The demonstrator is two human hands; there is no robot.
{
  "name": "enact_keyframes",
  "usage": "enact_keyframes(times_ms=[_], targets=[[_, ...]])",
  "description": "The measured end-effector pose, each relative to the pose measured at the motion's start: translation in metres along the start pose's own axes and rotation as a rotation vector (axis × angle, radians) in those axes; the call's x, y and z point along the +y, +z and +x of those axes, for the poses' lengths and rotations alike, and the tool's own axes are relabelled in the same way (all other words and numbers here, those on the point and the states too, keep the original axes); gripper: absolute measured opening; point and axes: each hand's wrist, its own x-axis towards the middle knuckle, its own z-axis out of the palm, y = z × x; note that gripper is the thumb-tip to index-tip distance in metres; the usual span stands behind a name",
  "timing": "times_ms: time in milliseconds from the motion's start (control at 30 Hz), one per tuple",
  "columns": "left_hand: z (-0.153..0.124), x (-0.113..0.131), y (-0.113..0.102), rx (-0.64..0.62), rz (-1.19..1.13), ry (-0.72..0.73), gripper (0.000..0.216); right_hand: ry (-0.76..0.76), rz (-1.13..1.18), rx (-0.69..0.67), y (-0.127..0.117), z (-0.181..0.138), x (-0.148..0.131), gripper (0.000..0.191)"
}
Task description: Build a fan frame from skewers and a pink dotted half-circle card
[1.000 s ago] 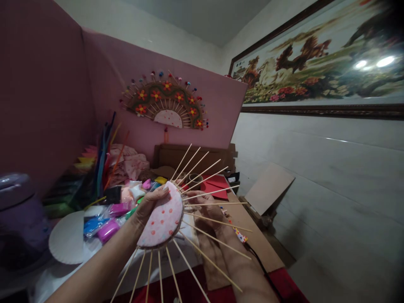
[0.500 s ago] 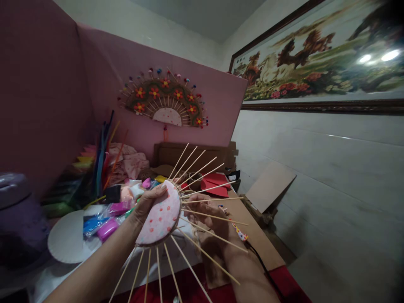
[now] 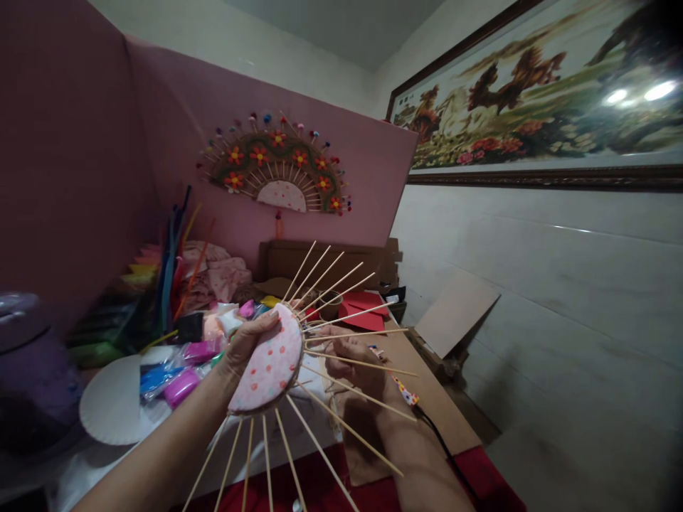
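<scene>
My left hand is closed on a half-round piece covered in pink dotted cloth, its thumb lying on the front face. Thin wooden sticks fan out from the curved edge, with a brownish cord-like band along that edge. Behind the sticks, close to the curved edge, is my right hand. Its fingers are curled together, partly covered by the sticks, and what they pinch is too small to make out.
A finished-looking flower fan hangs on the pink panel. Bagged coloured clay, a white paper plate and pipe cleaners lie at left. Red paper, cardboard and a patterned glue gun with a cord are at right.
My right hand has moved slightly right, away from the curved edge, and its fingers have curled in more. The half-round piece with sticks has shifted a little left in my left hand.
</scene>
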Motion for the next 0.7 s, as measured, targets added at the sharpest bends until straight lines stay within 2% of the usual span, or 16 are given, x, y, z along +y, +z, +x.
enact_keyframes(times_ms=[267,467,700], targets=[[0.000,0.000,-0.003,0.035,-0.003,0.009,0.030,-0.036,0.012,0.081,-0.005,0.003,0.007,0.024],[-0.002,0.000,0.003,0.096,0.015,-0.006,0.027,-0.067,0.024,0.058,-0.005,0.003,0.007,0.026],[-0.004,0.001,0.007,0.093,-0.001,-0.043,0.028,-0.083,0.043,0.104,-0.002,0.002,0.004,0.029]])
